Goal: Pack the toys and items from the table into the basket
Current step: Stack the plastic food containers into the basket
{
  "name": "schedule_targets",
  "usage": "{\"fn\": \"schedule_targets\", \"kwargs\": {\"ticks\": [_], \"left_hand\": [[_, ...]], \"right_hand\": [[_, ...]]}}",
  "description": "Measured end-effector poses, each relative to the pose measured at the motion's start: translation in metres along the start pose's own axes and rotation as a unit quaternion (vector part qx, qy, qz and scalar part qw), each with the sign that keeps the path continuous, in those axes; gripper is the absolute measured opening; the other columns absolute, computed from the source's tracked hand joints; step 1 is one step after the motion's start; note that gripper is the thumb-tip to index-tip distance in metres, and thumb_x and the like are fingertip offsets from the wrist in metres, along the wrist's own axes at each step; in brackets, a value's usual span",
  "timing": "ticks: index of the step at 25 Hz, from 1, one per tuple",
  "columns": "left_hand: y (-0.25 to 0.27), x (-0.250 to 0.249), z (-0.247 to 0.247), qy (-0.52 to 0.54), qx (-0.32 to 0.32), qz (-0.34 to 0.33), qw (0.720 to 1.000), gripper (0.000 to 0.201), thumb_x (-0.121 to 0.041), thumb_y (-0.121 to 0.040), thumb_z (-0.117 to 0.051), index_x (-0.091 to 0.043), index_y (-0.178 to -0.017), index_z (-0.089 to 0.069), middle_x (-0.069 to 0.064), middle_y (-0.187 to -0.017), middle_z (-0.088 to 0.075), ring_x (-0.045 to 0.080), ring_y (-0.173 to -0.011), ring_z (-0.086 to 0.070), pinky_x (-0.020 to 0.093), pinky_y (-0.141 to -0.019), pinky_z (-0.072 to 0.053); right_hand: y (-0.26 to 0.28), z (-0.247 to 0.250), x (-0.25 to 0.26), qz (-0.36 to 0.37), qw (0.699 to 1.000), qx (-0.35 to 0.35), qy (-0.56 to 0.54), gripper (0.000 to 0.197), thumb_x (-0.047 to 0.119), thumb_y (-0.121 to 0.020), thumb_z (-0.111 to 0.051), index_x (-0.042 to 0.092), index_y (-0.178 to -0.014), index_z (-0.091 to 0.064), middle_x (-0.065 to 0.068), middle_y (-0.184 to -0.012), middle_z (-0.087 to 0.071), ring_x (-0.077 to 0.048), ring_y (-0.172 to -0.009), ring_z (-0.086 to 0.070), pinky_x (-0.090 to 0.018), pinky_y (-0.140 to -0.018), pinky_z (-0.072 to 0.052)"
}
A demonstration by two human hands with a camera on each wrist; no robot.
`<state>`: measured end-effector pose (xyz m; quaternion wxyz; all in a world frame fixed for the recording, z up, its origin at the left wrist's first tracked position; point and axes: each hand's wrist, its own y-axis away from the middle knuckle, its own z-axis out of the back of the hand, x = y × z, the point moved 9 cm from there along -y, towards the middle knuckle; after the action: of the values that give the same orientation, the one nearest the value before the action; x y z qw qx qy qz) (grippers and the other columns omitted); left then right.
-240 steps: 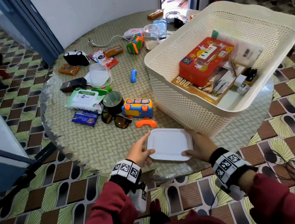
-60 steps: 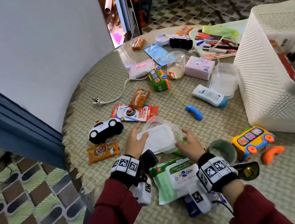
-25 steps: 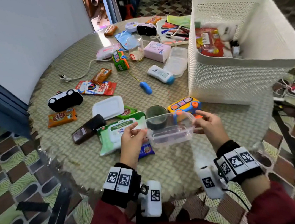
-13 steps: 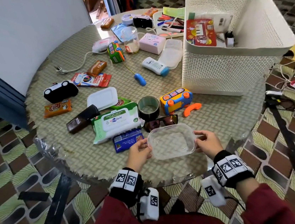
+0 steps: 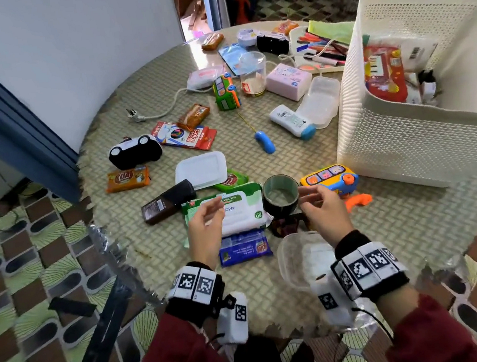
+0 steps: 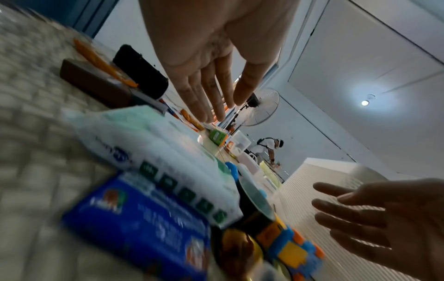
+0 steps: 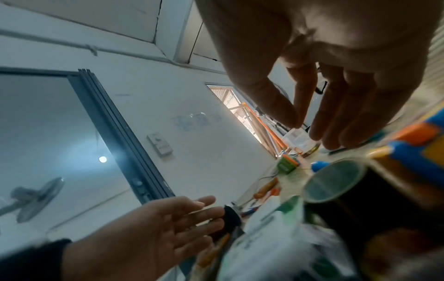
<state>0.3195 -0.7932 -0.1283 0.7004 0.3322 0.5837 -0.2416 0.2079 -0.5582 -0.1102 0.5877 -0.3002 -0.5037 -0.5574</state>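
- Both grips are empty right now: your left hand (image 5: 205,225) and right hand (image 5: 323,211) hover with fingers loose and slack, holding nothing, so you look to be between picks.
- Nearest you, under your right wrist, the clear plastic tub (image 5: 301,259) sits open-mouthed on the tabletop (image 5: 155,245): thin, glossy, round-cornered.
- Between your wrists lies the blue snack packet (image 5: 244,249), flat and crinkly; it should pinch up easily.
- Right below your left fingers is the green-and-white wipes pack (image 5: 235,211), soft and pillowy. I'd judge it the likely next pick, and it wants a broad grasp across its width because it will sag.
- Just off your right fingertips stands the dark tape roll (image 5: 281,196), a rigid ring, with dark sunglasses (image 5: 289,224) beneath your palm.
- Beyond your right hand, the yellow toy bus (image 5: 328,177) is hard moulded plastic, and its orange handset (image 5: 358,200) lies beside it.
- Beyond your left hand, the white lid (image 5: 200,170) is flat and slick. It may belong on that tub, so a two-handed pairing could be what's called for.
- Farther out are the black-and-white toy car (image 5: 134,151) and the green toy bus (image 5: 225,92).
- Far right of both grips, the cream lattice basket (image 5: 405,130) stands with a red toy piano (image 5: 385,75) already inside. Plenty on the tabletop is not yet packed.
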Motion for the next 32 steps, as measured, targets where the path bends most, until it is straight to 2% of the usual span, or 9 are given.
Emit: {"fn": "schedule_targets", "kwargs": {"ticks": [2,10,13,15,17,22,24,28,32], "left_hand": [[-0.033,-0.006,0.022,-0.002,-0.021,-0.004,1.0,0.024,0.003,-0.09,-0.055,-0.014,-0.103,-0.064,0.002,-0.102,-0.067,0.012,-0.095,-0.061,0.025,-0.089,-0.047],[-0.164,0.028,0.074,-0.118,-0.011,0.091,0.989,0.032,-0.009,-0.093,-0.053,-0.008,-0.125,-0.057,0.012,-0.128,-0.059,0.025,-0.118,-0.054,0.028,-0.096,-0.041],[-0.19,0.043,0.068,-0.157,0.019,0.126,0.979,0.039,-0.01,-0.094,-0.053,-0.006,-0.133,-0.051,0.011,-0.138,-0.052,0.025,-0.126,-0.048,0.027,-0.1,-0.036],[-0.2,0.051,0.058,-0.152,0.047,0.146,0.976,0.044,-0.008,-0.094,-0.052,-0.005,-0.137,-0.046,0.011,-0.143,-0.046,0.022,-0.132,-0.044,0.025,-0.103,-0.033],[-0.204,0.055,0.051,-0.142,0.068,0.153,0.976,0.046,-0.006,-0.093,-0.051,-0.006,-0.139,-0.044,0.011,-0.146,-0.043,0.02,-0.134,-0.041,0.023,-0.103,-0.031],[-0.211,0.053,0.048,-0.098,0.056,0.157,0.981,0.045,-0.005,-0.091,-0.056,-0.01,-0.136,-0.049,0.013,-0.137,-0.052,0.023,-0.125,-0.05,0.03,-0.102,-0.039],[-0.214,0.04,0.045,-0.087,0.054,0.139,0.985,0.045,-0.003,-0.091,-0.055,-0.009,-0.136,-0.05,0.014,-0.134,-0.054,0.02,-0.121,-0.052,0.028,-0.098,-0.042],[-0.216,0.004,0.037,-0.077,0.047,0.079,0.993,0.042,-0.002,-0.091,-0.056,-0.01,-0.132,-0.053,0.01,-0.128,-0.058,0.01,-0.104,-0.053,0.018,-0.081,-0.044],[-0.204,-0.013,0.032,-0.022,0.022,0.073,0.997,0.049,0.0,-0.088,-0.061,-0.004,-0.135,-0.048,0.003,-0.108,-0.063,0.002,-0.085,-0.057,0.01,-0.069,-0.048]], "right_hand": [[-0.02,-0.043,0.013,-0.035,0.997,0.045,-0.049,0.027,-0.005,-0.082,-0.051,0.013,-0.099,-0.061,-0.014,-0.091,-0.063,-0.019,-0.074,-0.057,-0.033,-0.071,-0.049],[-0.103,-0.174,0.025,-0.179,0.975,0.114,-0.071,0.034,-0.008,-0.086,-0.046,-0.003,-0.119,-0.055,-0.008,-0.066,-0.05,-0.009,-0.046,-0.049,-0.018,-0.044,-0.044],[-0.128,-0.194,0.009,-0.2,0.975,0.1,-0.01,0.043,-0.002,-0.084,-0.05,0.003,-0.128,-0.053,-0.007,-0.074,-0.055,-0.011,-0.057,-0.054,-0.025,-0.061,-0.049],[-0.139,-0.2,0.002,-0.188,0.978,0.091,0.019,0.046,-0.001,-0.083,-0.052,0.003,-0.129,-0.052,-0.003,-0.086,-0.056,-0.018,-0.081,-0.057,-0.036,-0.084,-0.05],[-0.144,-0.203,-0.002,-0.172,0.98,0.089,0.043,0.046,0.0,-0.081,-0.053,0.003,-0.127,-0.055,0.002,-0.088,-0.056,-0.024,-0.096,-0.058,-0.042,-0.095,-0.047],[-0.155,-0.195,-0.005,-0.167,0.985,0.04,0.03,0.044,-0.002,-0.082,-0.053,0.004,-0.126,-0.055,-0.011,-0.121,-0.06,-0.031,-0.112,-0.057,-0.049,-0.097,-0.046],[-0.16,-0.186,0.001,-0.152,0.988,0.014,0.022,0.046,0.0,-0.084,-0.055,0.005,-0.129,-0.052,-0.011,-0.123,-0.059,-0.029,-0.112,-0.057,-0.048,-0.097,-0.046],[-0.161,-0.166,0.026,-0.102,0.995,-0.019,-0.011,0.045,0.004,-0.085,-0.062,0.007,-0.129,-0.051,-0.008,-0.105,-0.057,-0.031,-0.101,-0.061,-0.049,-0.085,-0.053],[-0.143,-0.136,0.049,-0.094,0.992,-0.005,-0.09,0.047,-0.001,-0.089,-0.057,0.006,-0.134,-0.045,-0.005,-0.094,-0.049,-0.018,-0.075,-0.058,-0.025,-0.051,-0.057]]}}
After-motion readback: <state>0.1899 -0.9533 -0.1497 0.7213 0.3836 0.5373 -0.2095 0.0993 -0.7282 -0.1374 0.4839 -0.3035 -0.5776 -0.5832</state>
